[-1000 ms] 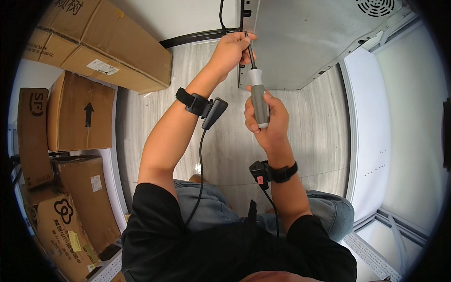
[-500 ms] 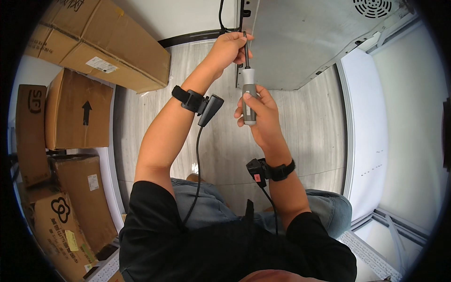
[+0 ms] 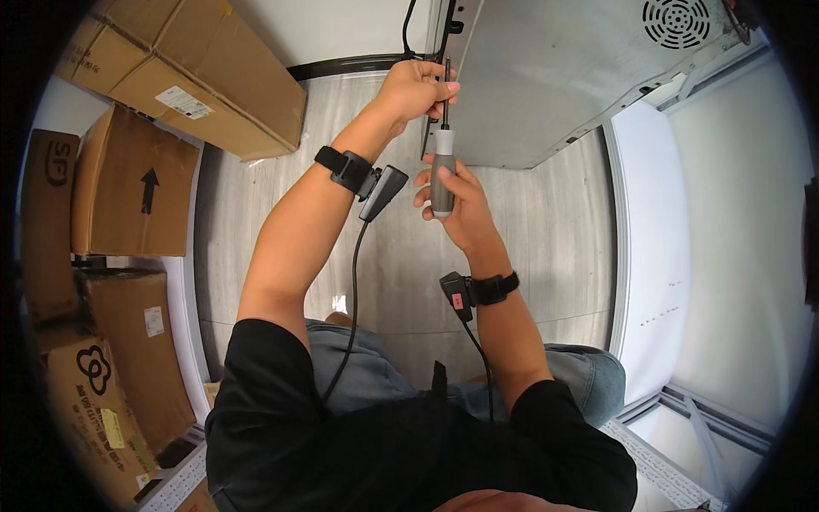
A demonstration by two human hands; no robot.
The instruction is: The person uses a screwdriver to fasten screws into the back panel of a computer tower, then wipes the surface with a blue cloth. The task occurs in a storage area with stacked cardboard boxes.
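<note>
With the grey-handled screwdriver (image 3: 442, 166) grasped in the right hand (image 3: 456, 198) and its shaft pinched by the left hand (image 3: 415, 88) at twelve o'clock against the grey metal panel (image 3: 546, 77), the tip could be slipped off if tilted.

Up goes the screwdriver (image 3: 442, 171), climbing closer to the grey panel (image 3: 546, 77) edge. Right hand (image 3: 456, 200) risen with it, regripped from fist to fingertips around the handle. Left hand (image 3: 416, 90) shifted a touch along the shaft by that edge.
</note>
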